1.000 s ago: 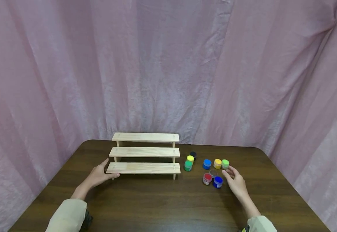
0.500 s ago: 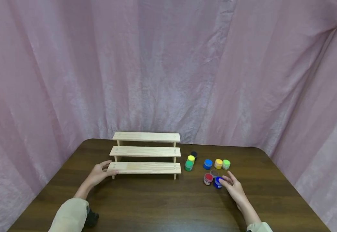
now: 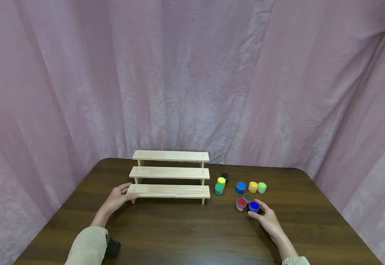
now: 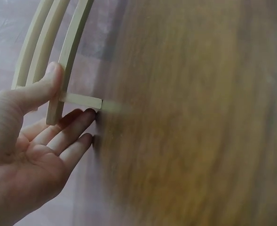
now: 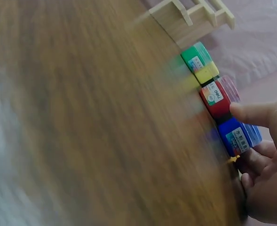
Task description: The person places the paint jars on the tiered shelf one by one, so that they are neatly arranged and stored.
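A three-tier wooden display stand (image 3: 168, 190) stands at the left of the table. My left hand (image 3: 116, 198) holds the left end of its lowest shelf; in the left wrist view the thumb lies on the shelf board (image 4: 68, 52), with the fingers below and behind it. My right hand (image 3: 268, 219) has its thumb and fingers around a dark blue paint jar (image 3: 254, 207), which stands on the table. Beside that jar are a red paint jar (image 3: 241, 204) and a dark-coloured jar (image 3: 248, 199). The right wrist view shows the blue jar (image 5: 234, 136) between thumb and fingers.
Behind stand a lighter blue jar (image 3: 240, 187), an orange-yellow jar (image 3: 253, 187) and a light green jar (image 3: 261, 187). Green (image 3: 219, 189), yellow (image 3: 221, 181) and black (image 3: 225, 177) jars cluster near the stand's right end. A pink curtain (image 3: 192, 81) hangs behind the table.
My right hand has moved from near the light green jar forward and left to the dark blue jar, its fingers now around it. The left hand stays at the stand; the head view has shifted slightly.
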Tool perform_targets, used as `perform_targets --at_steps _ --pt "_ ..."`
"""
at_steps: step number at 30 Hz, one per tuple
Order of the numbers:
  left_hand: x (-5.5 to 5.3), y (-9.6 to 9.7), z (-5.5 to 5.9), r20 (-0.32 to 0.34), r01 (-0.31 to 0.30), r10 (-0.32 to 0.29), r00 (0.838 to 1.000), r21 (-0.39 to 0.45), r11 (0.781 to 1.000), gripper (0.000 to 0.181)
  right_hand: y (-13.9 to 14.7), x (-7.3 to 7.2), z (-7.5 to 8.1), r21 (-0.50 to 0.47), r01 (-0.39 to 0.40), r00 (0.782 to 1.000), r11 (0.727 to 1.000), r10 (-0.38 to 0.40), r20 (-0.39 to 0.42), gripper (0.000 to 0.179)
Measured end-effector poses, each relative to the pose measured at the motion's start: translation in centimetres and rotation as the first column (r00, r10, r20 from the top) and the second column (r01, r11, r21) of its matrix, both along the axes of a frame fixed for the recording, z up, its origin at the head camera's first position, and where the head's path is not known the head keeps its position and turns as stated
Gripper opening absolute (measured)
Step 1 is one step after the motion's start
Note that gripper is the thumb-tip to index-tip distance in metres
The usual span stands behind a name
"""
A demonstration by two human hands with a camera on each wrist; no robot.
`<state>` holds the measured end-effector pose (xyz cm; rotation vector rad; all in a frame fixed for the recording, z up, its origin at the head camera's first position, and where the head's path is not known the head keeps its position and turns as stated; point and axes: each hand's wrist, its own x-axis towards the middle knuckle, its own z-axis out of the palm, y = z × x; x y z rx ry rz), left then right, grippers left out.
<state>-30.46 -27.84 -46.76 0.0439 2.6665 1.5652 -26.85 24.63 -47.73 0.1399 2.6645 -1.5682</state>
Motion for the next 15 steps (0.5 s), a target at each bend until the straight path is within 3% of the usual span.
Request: perform_targets --at_steps 15 --pt "-0.27 -0.34 -0.20 0.014 -0.027 0.027 1.000 0.041 0.999 0.077 -0.09 -0.20 -0.15 0.013 0.053 0.997 0.999 -0.052 -0.048 0.052"
